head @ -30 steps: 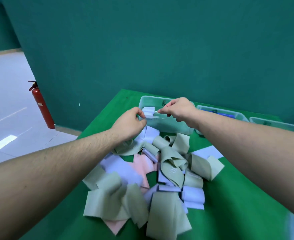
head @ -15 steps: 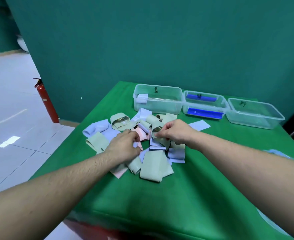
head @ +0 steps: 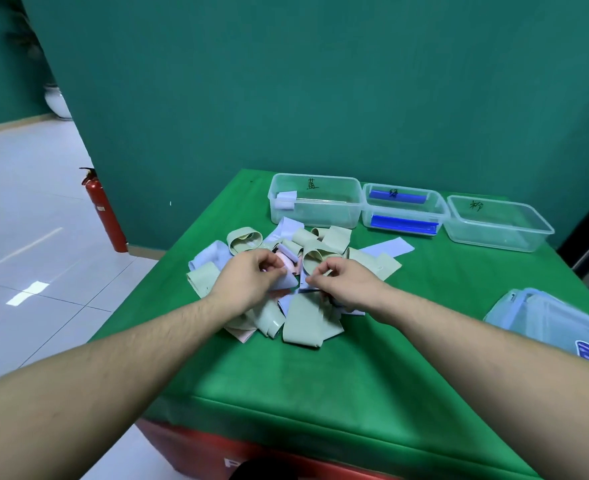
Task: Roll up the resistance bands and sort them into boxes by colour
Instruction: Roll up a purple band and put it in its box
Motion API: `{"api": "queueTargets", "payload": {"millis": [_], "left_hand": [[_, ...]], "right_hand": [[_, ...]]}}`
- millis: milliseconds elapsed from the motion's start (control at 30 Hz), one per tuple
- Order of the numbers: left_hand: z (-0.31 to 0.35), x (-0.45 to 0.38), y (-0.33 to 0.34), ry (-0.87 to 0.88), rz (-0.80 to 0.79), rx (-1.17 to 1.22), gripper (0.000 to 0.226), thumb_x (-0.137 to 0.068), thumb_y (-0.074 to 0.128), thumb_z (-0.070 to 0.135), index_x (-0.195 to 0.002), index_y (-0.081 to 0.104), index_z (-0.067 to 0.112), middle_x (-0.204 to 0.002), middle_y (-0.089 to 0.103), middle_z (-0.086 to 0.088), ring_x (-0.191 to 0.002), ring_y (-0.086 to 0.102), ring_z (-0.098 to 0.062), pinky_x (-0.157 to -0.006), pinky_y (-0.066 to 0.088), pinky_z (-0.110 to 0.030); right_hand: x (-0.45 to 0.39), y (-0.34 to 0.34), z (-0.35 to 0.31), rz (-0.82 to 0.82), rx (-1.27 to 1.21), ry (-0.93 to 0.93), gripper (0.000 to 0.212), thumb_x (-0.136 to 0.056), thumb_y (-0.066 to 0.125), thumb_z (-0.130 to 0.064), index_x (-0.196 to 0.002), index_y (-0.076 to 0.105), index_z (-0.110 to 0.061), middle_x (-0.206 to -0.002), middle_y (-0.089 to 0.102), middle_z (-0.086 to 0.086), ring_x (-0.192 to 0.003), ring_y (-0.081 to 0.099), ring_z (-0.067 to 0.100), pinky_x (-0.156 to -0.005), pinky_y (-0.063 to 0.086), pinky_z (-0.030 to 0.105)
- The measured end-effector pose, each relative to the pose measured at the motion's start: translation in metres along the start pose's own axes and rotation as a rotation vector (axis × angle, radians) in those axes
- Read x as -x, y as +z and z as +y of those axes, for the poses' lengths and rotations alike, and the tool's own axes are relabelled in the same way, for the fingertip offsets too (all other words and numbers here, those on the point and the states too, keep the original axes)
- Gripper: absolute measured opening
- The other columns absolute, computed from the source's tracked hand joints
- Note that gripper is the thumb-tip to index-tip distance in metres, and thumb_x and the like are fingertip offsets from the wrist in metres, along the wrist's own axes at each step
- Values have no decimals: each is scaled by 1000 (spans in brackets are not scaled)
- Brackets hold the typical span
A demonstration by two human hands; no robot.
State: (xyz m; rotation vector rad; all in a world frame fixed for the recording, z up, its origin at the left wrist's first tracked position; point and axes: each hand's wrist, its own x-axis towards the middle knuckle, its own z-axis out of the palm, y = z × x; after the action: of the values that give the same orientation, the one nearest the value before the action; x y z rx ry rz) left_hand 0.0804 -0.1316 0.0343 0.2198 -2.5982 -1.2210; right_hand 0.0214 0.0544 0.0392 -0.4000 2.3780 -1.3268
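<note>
Sorting barely begun — both hands, left hand [head: 251,275] and right hand [head: 341,282], pinch a pale blue band [head: 287,280] atop the pile [head: 300,320]; one roll [head: 286,199] sits in the left box [head: 315,202], pink's box [head: 497,223] apparently bare.

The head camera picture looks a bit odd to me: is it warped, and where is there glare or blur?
Head view: wide-angle, so both forearms balloon toward the bottom corners. Light patches glare on the tiled floor at left. The clear boxes and pile of bands are fairly sharp, lit evenly with soft shadows. The left hand and right hand look slightly soft; the lid at the right edge is smeared.
</note>
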Motion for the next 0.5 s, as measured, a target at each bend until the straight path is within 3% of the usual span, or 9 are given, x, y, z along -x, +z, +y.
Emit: {"api": "queueTargets", "payload": {"millis": [33, 100, 167, 233, 333, 400, 500], "left_hand": [[8, 4, -1, 10, 2, 101, 6, -90, 69, 14, -83, 68, 14, -71, 63, 8, -60, 55, -1, -56, 43, -12], [24, 10, -4, 17, -1, 266, 4, -91, 68, 7, -87, 67, 8, -74, 63, 1, -56, 54, 6, -53, 43, -8], [36, 15, -6, 39, 21, 316, 8, -89, 70, 10, -84, 67, 15, -75, 66, 5, -57, 53, 9, -57, 39, -5], [48, 18, -8, 55, 12, 383, 12, -88, 72, 11, -81, 67, 19, -71, 67, 12, -60, 55, 8, -62, 40, -6], [72, 27, -11, 100, -11, 447, 9, -87, 72, 12, -84, 68, 19, -75, 69, 10, -64, 58, 4, -67, 43, -10], [86, 33, -12, 137, 4, 433, 6, -88, 72, 15, -89, 69, 19, -78, 68, 11, -62, 56, 3, -65, 43, -12], [102, 40, -12, 105, 12, 365, 14, -89, 70, 20, -100, 67, 28, -85, 68, 6, -63, 54, -7, -63, 50, -23]], "right_hand": [[3, 0, -1, -4, -26, -18, 16, -87, 72, -28, -98, 61, -24, -68, 54, -1, -44, 41, 12, -45, 35, 24], [12, -1, -2, -9, -38, -42, 44, -83, 77, -26, -121, 56, -31, -84, 54, 0, -54, 47, 14, -50, 41, 26], [24, -3, -6, 3, -9, -88, 55, -80, 80, -29, -129, 54, -35, -103, 55, -1, -65, 51, 12, -59, 46, 27], [34, -7, -12, 47, -7, -168, 44, -81, 79, -28, -121, 61, -31, -105, 58, -5, -67, 53, 5, -63, 46, 21], [49, -17, -22, 152, 11, -276, 3, -90, 70, -25, -92, 69, -24, -76, 60, -11, -57, 47, -5, -61, 38, 15], [58, -25, -28, 224, -40, -286, 6, -93, 66, -25, -87, 69, -23, -71, 60, -10, -59, 48, -4, -64, 41, 14], [72, -41, -33, 313, -137, -254, 15, -92, 64, -28, -93, 66, -13, -87, 65, 14, -75, 56, 13, -78, 54, 43]]}}
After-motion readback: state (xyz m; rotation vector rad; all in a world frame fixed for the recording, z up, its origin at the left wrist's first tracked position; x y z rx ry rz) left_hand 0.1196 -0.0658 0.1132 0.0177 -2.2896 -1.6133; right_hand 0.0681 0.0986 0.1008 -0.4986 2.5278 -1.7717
